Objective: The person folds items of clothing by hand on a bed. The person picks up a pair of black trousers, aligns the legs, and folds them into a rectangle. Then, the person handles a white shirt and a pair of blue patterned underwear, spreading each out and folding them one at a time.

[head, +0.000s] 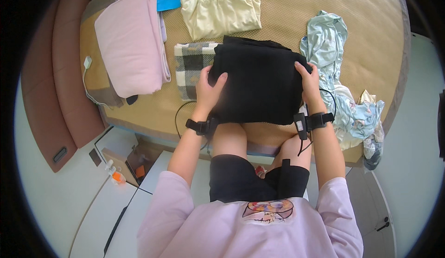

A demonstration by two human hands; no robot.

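Note:
A folded black garment [259, 80] spans the space between my two hands, above the bed's front edge. My left hand [210, 87] grips its left side, thumb on top and fingers around the edge. At the upper right corner, my right hand [309, 80] holds the cloth the same way. Part of a folded checked cloth [187, 70] in black, white and grey shows to the left; the black garment hides the rest. Beyond it lies a folded pale yellow garment [222, 13] with a gathered waistband. Each wrist wears a black strap with a cable.
A folded pink blanket [128, 46] lies at the left, with blue strips [168, 2] by its far corner. Crumpled light blue clothes [326, 46] heap up on the right. A white plug with a cable [87, 62] rests near the brown headboard [66, 63]. An open drawer [134, 164] stands lower left.

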